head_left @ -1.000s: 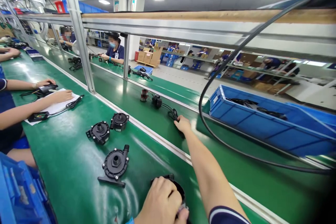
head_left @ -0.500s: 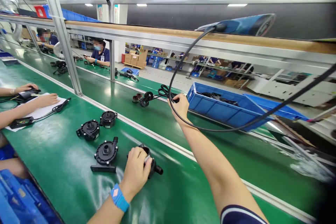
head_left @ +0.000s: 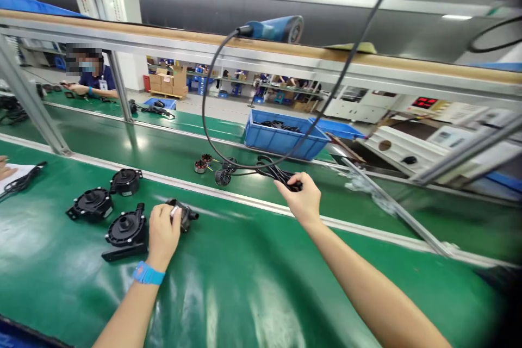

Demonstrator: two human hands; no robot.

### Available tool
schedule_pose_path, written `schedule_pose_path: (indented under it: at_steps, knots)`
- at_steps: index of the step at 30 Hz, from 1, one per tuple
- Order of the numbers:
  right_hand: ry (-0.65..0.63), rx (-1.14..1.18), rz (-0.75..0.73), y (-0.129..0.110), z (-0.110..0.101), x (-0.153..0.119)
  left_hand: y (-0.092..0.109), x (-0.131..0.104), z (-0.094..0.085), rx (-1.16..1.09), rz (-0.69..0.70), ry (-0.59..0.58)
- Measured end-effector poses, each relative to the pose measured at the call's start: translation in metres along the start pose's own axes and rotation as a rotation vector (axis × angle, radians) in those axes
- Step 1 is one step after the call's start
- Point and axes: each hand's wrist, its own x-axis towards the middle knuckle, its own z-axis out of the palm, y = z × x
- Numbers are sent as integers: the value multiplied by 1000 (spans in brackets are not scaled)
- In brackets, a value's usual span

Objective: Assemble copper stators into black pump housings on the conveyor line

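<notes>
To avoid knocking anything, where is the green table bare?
Bare: the green table between both forearms, below the pale rail. Crowded: left of the left hand, around three black housings; beyond the rail, around the cable bundle in the right hand.

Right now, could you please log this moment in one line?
left hand: gripping black housing | right hand: holding looped black cable | left side: three black pumps | far side: blue bin

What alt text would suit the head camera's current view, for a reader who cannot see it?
Over a green workbench, the left hand holds a dark housing near three round black housings, while the right hand holds looped black cable; a blue bin stands beyond.
</notes>
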Motion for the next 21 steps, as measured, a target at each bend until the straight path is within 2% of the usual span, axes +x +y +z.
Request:
schedule_pose_path:
  at_steps: [2,5,7,8,9,10,12,14,16,18,21]
  knots:
    - [2,-16,48,9,-33,-20,-1,2,-5,-11,-9,39]
    - [21,102,274,23,-71,-46,10,3,-18,-12,15,168]
    - [46,227,459,35,-87,-62,26,5,-24,-8,107,267]
    - [59,281,536,41,-93,-70,36,7,-25,-7,184,269]
    - [72,327,600,48,-98,-78,47,11,-24,-3,272,216]
    - [82,371,658,56,-101,-85,58,18,-19,13,352,109]
    - [101,476,782,69,-105,-99,76,38,0,123,434,-215]
    - [106,568,887,81,-107,-110,88,65,30,302,393,-519]
    - [91,633,957,91,-109,-117,93,93,66,408,339,-659]
    - [60,665,988,102,-115,-120,94,116,102,466,300,-739]
    - [-10,645,975,119,-128,-118,94,139,146,520,277,-869]
